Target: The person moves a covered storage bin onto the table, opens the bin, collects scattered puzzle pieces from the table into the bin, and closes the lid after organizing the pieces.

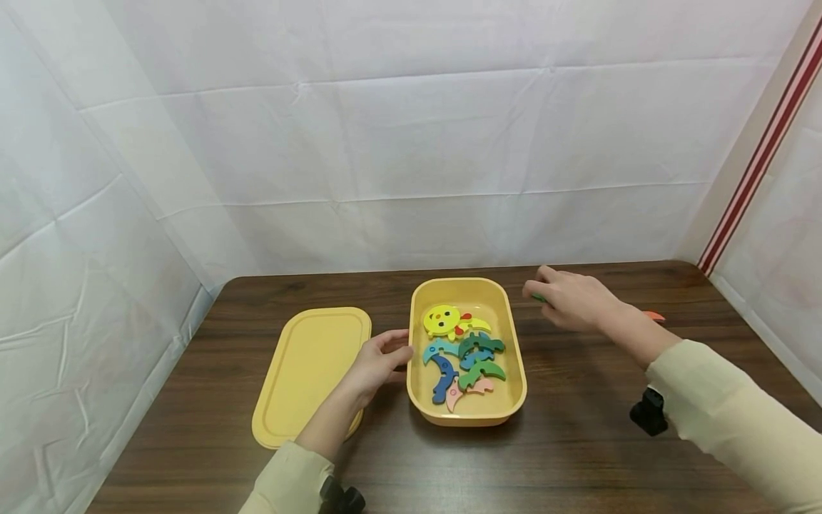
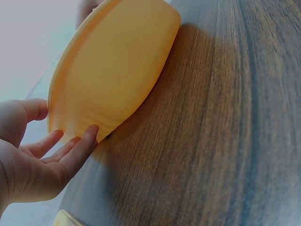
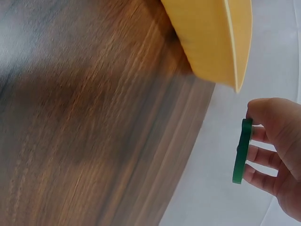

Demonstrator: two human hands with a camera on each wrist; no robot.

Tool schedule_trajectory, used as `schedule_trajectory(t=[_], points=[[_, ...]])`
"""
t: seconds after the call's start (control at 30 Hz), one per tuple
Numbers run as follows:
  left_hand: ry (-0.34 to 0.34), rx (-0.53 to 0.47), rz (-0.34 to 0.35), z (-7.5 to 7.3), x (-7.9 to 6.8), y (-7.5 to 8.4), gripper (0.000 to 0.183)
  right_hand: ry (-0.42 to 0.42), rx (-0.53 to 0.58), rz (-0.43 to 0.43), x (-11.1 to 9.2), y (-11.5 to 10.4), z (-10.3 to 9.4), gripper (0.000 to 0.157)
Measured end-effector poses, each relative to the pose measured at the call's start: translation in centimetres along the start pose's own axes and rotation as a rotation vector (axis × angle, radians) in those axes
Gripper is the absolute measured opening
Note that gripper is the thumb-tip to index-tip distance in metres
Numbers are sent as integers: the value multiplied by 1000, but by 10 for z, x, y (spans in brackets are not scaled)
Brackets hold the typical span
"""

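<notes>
In the head view a yellow plastic box [image 1: 472, 421] stands open on the table, with several curved puzzle pieces in it. Among them are a yellow round-faced piece [image 1: 442, 320], a dark blue piece [image 1: 443, 378], a green piece [image 1: 481, 372] and a pink piece [image 1: 453, 396]. My left hand [image 1: 375, 363] touches the box's left side with fairly straight fingers, the thumb by the rim. Right of the box, my right hand [image 1: 571, 296] pinches a green curved puzzle piece [image 3: 242, 151] between thumb and fingers, in the air near the box's rim.
The yellow lid [image 1: 311, 375] lies flat left of the box, partly behind my left forearm. An orange-red piece [image 1: 654, 315] lies on the brown wooden table [image 1: 578, 457], partly hidden by my right forearm. White cloth [image 1: 411, 143] hangs behind the table.
</notes>
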State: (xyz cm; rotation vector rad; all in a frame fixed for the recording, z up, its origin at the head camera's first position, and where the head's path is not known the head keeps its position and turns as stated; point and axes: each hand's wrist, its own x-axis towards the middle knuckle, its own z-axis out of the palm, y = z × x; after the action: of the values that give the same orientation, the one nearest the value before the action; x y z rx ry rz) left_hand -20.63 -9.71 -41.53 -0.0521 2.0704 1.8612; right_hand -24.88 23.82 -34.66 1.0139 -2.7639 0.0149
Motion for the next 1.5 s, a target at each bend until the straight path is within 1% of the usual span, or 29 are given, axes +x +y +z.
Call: schedule_trajectory(t=[0.13,0.33,0.43,0.47,0.7,0.9,1.27,1.37,1.5], points=[[-11,9,-9,1,-5,8,45,-4,0,-19,4,-8,-1,26],[-9,31,-25,6,-22,27,45,-2,-13,-53,7,-19,-3,26],[-7,33,-27,7,-26,31,44,6,-15,-71,8,-24,-4,27],[-6,32,-27,7,-26,31,44,8,-15,-78,9,-26,-5,27],[16,33,-27,2,0,3,43,15,-36,-140,13,-40,-5,23],[21,30,-29,3,-1,4,42,-4,-35,-184,14,-53,-7,25],[9,20,-26,2,-1,3,44,1,-2,-253,13,-72,-5,25],[1,18,-28,2,-3,6,44,4,13,-274,13,-77,-5,26],[-11,24,-26,3,-12,17,45,1,12,-305,14,-82,-5,27]])
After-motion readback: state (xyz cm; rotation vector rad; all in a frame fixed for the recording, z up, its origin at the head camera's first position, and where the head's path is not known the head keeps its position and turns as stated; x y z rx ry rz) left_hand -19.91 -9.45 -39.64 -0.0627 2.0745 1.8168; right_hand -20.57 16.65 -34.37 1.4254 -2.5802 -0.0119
